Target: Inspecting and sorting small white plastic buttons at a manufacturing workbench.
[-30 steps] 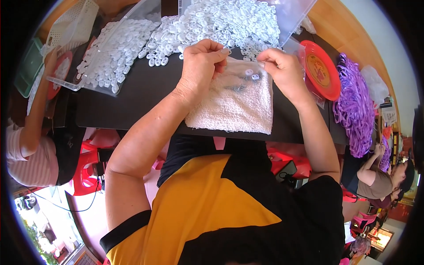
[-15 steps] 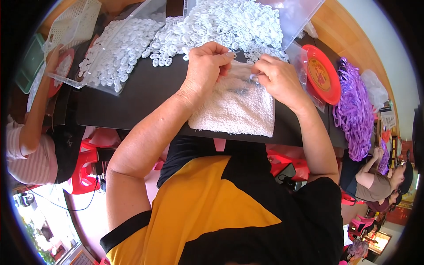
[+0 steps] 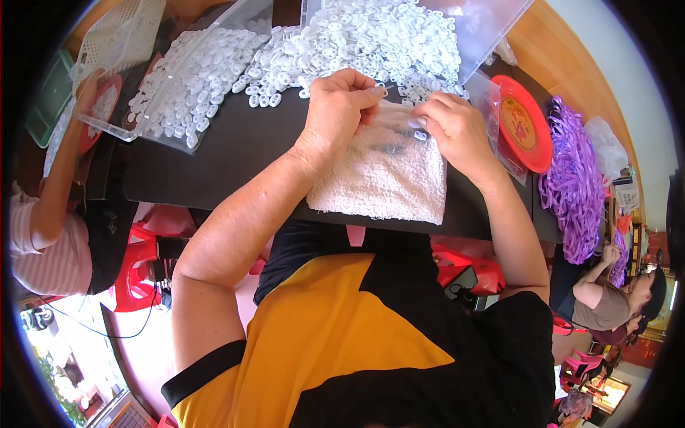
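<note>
My left hand [image 3: 344,100] is closed in a pinch, with a small white plastic piece [image 3: 387,90] showing at the fingertips. To its right, my right hand [image 3: 453,127] also pinches, its thumb and forefinger around a small pale, shiny piece [image 3: 415,123]. Just under those fingers is a small white oval piece with holes [image 3: 420,135]; whether it hangs or lies on the cloth I cannot tell. Both hands are above a white terry cloth [image 3: 378,189] at the table's near edge. Dark marks show on the cloth between them.
Many white oval pieces [image 3: 385,43] heap up beyond my hands, and more fill a clear bin [image 3: 178,93] at left. A red plate [image 3: 524,123] and purple ribbons [image 3: 573,185] are at right on the dark table [image 3: 207,171]. A co-worker's arm [image 3: 61,164] reaches in at left.
My right hand has shifted slightly right, and the white oval piece with holes now shows under its fingers. The left hand keeps its pinch in nearly the same spot.
</note>
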`<control>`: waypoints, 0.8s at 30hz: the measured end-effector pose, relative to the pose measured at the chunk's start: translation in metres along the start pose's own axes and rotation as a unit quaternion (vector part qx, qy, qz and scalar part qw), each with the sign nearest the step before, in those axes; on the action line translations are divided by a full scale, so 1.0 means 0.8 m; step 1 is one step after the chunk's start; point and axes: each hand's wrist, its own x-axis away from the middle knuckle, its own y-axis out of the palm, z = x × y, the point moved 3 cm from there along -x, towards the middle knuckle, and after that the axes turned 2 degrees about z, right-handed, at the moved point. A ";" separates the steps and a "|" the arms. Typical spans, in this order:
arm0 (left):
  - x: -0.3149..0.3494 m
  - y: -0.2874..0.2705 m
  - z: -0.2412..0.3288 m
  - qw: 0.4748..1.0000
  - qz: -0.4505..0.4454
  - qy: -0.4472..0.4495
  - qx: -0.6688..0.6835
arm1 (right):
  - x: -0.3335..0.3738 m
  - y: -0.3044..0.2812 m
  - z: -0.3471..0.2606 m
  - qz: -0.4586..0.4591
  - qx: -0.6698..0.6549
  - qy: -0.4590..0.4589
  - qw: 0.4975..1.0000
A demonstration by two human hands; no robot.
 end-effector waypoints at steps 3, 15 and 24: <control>-0.002 -0.001 -0.001 1.000 -0.002 -0.001 0.005 | -0.004 0.002 -0.003 -0.019 0.027 -0.006 0.999; -0.001 -0.001 -0.001 1.000 -0.004 -0.004 0.015 | -0.017 0.001 0.000 -0.078 -0.001 -0.041 0.996; 0.001 0.000 0.001 1.000 -0.002 -0.006 0.014 | -0.016 0.000 -0.006 -0.088 -0.034 -0.008 0.995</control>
